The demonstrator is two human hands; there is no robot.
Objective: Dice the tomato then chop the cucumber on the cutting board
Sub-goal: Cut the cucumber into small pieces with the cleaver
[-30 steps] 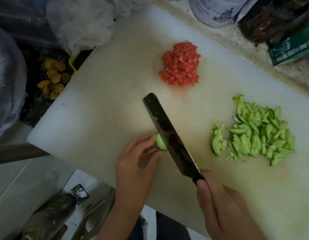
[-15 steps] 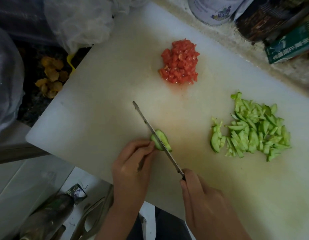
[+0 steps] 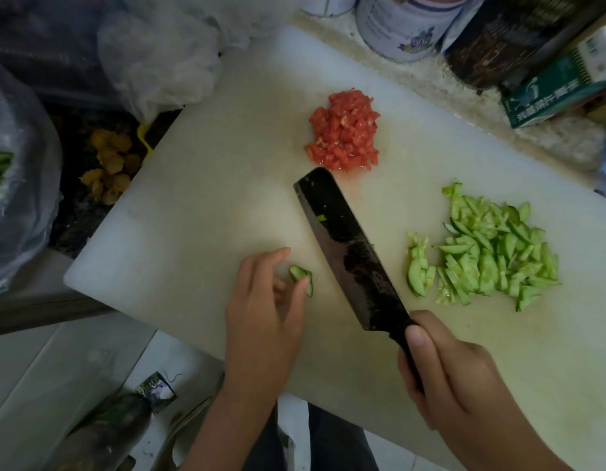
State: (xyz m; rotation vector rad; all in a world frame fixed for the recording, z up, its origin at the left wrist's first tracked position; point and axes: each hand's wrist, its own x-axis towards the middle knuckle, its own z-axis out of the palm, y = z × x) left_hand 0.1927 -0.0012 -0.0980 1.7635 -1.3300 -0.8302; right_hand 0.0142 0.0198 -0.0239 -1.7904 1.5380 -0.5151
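One small scrap of green cucumber end is left to deal with. It lies on the white plastic cutting board at the thumb tip of the left hand. The thumb touches it; the other fingers are loose and spread, gripping nothing.

Half a second back the broad dark cleaver stood edge-down through this piece, hard against those fingertips. Now the blade is tipped over, flat face showing, clear of the scrap on its right side, between the two hands. The right hand is clamped round the handle. The scrap looks thinner, a sliver or two: the cut went through.

The heap of chopped pale green cucumber lies beyond the right hand, well apart from the scrap. The heap of red diced tomato sits just past the blade tip, not touching it.

Judgement: tomato done, cucumber nearly done. What remains is to cut or discard the end piece and sweep the slivers across to the heap.
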